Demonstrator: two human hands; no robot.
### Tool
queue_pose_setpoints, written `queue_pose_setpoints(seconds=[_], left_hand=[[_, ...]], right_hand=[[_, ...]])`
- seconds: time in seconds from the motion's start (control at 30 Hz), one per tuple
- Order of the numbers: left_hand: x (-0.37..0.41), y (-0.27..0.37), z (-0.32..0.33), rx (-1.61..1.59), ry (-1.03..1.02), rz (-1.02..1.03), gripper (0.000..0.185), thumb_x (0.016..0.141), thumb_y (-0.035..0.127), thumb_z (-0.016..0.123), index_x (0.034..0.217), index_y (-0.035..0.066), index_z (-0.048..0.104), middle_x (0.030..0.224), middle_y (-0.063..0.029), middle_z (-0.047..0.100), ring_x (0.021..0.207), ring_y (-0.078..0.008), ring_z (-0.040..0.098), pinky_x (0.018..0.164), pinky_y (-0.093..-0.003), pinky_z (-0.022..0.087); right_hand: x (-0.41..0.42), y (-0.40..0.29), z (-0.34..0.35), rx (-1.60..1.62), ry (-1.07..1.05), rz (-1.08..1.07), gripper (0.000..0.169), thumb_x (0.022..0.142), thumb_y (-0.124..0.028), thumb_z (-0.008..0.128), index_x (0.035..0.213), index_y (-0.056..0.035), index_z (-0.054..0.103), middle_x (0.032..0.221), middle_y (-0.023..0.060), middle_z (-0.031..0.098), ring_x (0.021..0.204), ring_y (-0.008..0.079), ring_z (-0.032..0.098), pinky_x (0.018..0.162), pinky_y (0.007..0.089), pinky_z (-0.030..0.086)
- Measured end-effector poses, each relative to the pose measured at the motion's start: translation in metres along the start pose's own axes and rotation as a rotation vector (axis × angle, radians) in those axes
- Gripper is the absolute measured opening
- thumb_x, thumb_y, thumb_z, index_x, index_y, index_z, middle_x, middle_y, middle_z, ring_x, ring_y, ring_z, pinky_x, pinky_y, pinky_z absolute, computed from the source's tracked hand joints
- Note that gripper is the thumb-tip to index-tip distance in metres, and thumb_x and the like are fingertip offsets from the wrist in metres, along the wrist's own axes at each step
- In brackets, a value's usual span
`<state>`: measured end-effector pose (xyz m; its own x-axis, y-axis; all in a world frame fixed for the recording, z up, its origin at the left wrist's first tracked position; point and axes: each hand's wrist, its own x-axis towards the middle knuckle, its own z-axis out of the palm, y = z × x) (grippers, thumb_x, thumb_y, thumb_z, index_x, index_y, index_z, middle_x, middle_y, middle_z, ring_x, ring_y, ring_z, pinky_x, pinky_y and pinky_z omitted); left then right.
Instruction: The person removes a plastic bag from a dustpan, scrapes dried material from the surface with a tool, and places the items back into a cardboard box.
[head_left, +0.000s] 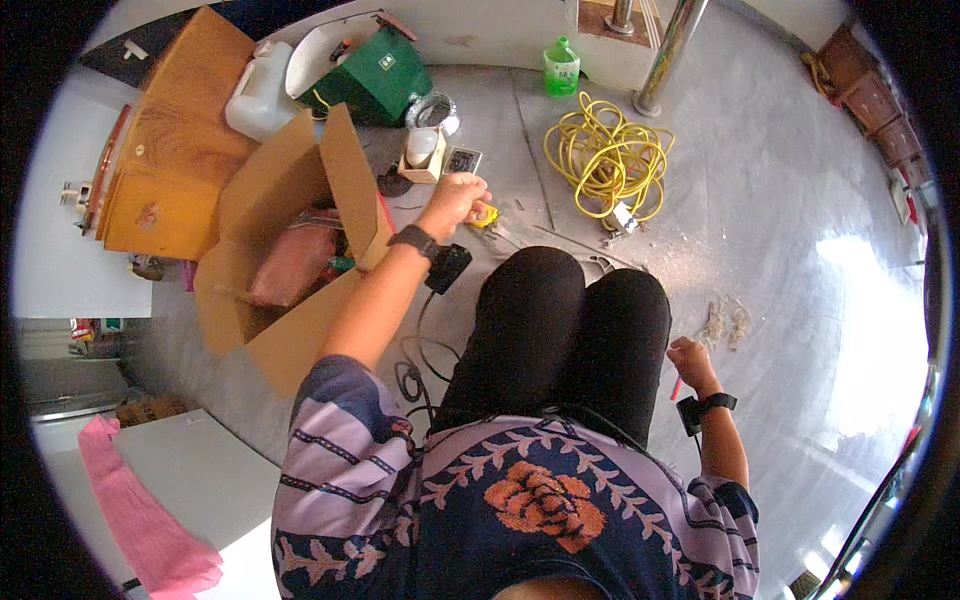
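Observation:
My left hand (456, 201) reaches forward over the floor, fingers curled. Against its thumb side is a small yellow object (487, 217); whether I grip it or it lies beneath is unclear. My right hand (691, 364) is a closed fist beside my right knee, with a thin red stick (676, 389) jutting from its underside. Just ahead of my left hand are a dark box of small pieces (462, 160) and a white bulb (421, 144) in a small open carton (411, 171). Metal hand tools (596, 261) lie in front of my knees, partly hidden.
An open cardboard box (307, 352) with a reddish bundle (296, 262) stands left. Tangled yellow cable (609, 154), a green bottle (562, 69), a green bin (367, 79) and a metal post (667, 56) are ahead. Whitish debris (724, 322) lies right; black cable (411, 379) lies left.

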<state>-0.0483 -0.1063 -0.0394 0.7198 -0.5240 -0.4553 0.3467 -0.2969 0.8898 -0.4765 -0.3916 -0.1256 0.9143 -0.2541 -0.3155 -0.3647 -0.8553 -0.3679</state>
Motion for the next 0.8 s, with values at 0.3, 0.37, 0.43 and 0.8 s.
queue_pose_setpoints(seconds=[0.3,0.37,0.43,0.8], left_hand=[[0.129,-0.091,0.044,0.264,-0.087,-0.223,0.006,0.077,0.011,0.052,0.075,0.005,0.055,0.067,-0.0051,0.056,0.050,-0.0113,0.050,0.039,-0.0211,0.034],[0.154,-0.107,0.051,0.553,-0.100,-0.082,0.010,0.072,0.013,0.054,0.073,0.003,0.057,0.067,-0.0120,0.059,0.055,-0.0212,0.056,0.047,-0.0309,0.042],[0.174,-0.126,0.065,0.881,-0.075,0.140,0.011,0.066,0.013,0.055,0.067,0.002,0.059,0.066,-0.0170,0.060,0.065,-0.0334,0.060,0.059,-0.0405,0.048],[0.214,-0.144,0.106,1.105,-0.297,0.173,0.041,0.077,0.012,0.050,0.117,0.003,0.048,0.104,-0.0242,0.056,0.098,-0.0366,0.053,0.084,-0.0418,0.043]], right_hand=[[0.054,0.023,-0.001,0.049,-0.075,0.083,0.014,0.078,-0.013,0.050,0.086,-0.0040,0.058,0.093,0.0154,0.059,0.080,0.0329,0.059,0.068,0.0389,0.049],[0.084,0.001,-0.012,0.121,-0.160,0.302,0.014,0.078,-0.013,0.050,0.087,-0.0050,0.058,0.095,0.0156,0.058,0.083,0.0328,0.058,0.069,0.0386,0.049],[0.110,-0.005,-0.019,0.008,-0.196,0.084,0.015,0.079,-0.015,0.050,0.087,-0.0054,0.058,0.093,0.0174,0.058,0.084,0.0339,0.058,0.071,0.0402,0.048],[0.232,0.010,0.055,-0.045,-0.166,0.039,0.013,0.083,-0.014,0.044,0.086,-0.0027,0.050,0.080,0.0185,0.058,0.075,0.0369,0.059,0.065,0.0431,0.049]])
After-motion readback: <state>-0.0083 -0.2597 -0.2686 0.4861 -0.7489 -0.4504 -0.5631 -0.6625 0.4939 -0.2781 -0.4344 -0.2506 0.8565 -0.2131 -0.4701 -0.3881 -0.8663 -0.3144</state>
